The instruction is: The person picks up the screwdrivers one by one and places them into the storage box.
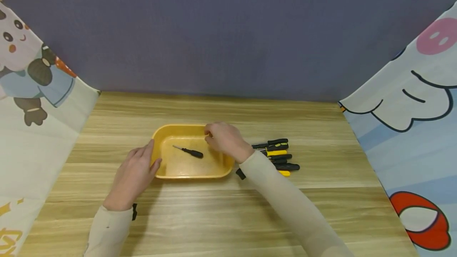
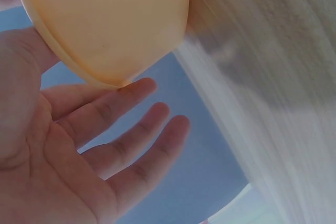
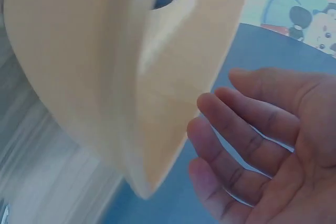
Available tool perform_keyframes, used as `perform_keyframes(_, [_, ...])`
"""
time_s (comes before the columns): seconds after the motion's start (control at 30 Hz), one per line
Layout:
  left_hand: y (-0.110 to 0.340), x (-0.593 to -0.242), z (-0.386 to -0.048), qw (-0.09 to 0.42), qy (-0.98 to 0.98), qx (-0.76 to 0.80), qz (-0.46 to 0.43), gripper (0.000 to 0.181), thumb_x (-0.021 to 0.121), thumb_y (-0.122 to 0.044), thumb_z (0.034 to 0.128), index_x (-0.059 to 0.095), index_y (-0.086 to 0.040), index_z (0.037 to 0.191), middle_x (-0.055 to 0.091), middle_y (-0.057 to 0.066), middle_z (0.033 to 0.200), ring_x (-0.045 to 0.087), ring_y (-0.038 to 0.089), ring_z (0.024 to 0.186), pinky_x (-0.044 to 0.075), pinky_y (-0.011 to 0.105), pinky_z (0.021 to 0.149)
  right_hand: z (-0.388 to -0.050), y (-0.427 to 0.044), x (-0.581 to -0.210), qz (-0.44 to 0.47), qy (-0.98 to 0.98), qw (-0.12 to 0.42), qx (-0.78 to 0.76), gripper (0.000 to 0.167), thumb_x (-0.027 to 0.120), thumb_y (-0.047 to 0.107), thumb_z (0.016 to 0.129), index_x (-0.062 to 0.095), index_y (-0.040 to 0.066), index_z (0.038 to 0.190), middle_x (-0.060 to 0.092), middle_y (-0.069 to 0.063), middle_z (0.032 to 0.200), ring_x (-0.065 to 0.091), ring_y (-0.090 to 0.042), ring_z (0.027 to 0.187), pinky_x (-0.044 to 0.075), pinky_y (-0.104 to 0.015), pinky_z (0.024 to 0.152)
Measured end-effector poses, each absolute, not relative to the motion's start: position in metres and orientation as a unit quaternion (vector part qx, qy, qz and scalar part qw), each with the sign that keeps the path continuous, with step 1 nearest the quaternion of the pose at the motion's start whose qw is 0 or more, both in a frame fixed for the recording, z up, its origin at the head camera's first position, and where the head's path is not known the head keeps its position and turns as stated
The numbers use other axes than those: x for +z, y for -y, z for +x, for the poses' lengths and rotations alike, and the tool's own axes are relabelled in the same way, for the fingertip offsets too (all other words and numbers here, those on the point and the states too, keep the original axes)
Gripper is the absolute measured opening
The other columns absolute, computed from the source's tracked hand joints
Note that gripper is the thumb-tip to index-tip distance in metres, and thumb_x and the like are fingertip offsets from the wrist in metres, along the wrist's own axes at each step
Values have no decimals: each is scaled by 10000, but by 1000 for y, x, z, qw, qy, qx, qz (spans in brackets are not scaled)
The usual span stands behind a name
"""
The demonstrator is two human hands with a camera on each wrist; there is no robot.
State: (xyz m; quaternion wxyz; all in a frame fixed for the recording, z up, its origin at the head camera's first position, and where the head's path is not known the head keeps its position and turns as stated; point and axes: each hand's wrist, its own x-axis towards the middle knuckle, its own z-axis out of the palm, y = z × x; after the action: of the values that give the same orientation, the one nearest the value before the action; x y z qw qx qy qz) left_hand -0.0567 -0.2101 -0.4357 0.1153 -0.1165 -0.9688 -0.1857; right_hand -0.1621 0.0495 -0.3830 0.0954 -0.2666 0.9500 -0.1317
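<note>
Yellow, smooth-looking and shallow, the tray (image 1: 178,166) is at the middle of the wood-grain table (image 1: 200,217), with 1 black-handled screwdriver (image 1: 193,153) lying loose on its floor. The left hand (image 1: 133,171) is at the left end, fingers spread and fairly straight outside the wall, thumb over the rim; whether it bears any load cannot be told. The right hand (image 1: 225,138) is at the far right corner, fingers slightly bent and parted, fingertips at the rim, nothing seen pinched between them. Principal risk: with 2 such light contacts, uneven pressure could skew the tray or tip it at 1 end. Cause: no firm grasp is evident at either side. Secondary risk: any tilt could set the screwdriver rolling or sliding, since nothing braces it. Third risk: the right sleeve (image 1: 289,197) passes across part of the row of screwdrivers (image 1: 277,152) beside the tray; a low sweep of that forearm could drag handles out of line. A small black piece (image 1: 240,174), not identifiable, lies near the tray's right end and could be struck should the tray shift that way.
</note>
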Motion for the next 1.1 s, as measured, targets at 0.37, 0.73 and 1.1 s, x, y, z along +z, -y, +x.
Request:
perform_keyframes(0.37, [210,-434,-56,106,967,-194,-123,657,722,-147,916,426,147,1423,584,346,1264,546,535,1115,476,651,924,-134,-99,-374,-284,-943,8,-172,189,702,194,959,754,97,1113,713,-16,1045,652,-166,905,559,-335,782])
perform_keyframes(0.73, [206,-433,-55,98,967,-198,-130,651,709,-174,933,426,141,1428,588,341,1262,543,531,1131,487,652,912,-109,-169,-382,-252,-946,-50,-199,149,743,176,930,754,115,1065,698,3,989,656,-176,874,571,-352,735])
perform_keyframes(1.1, [205,-435,-54,117,966,-189,-135,652,728,-172,917,445,143,1413,608,340,1228,570,518,1099,519,640,859,-95,-215,-399,-232,-947,-81,-208,141,777,94,885,763,89,1025,713,-57,997,662,-249,869,570,-425,724])
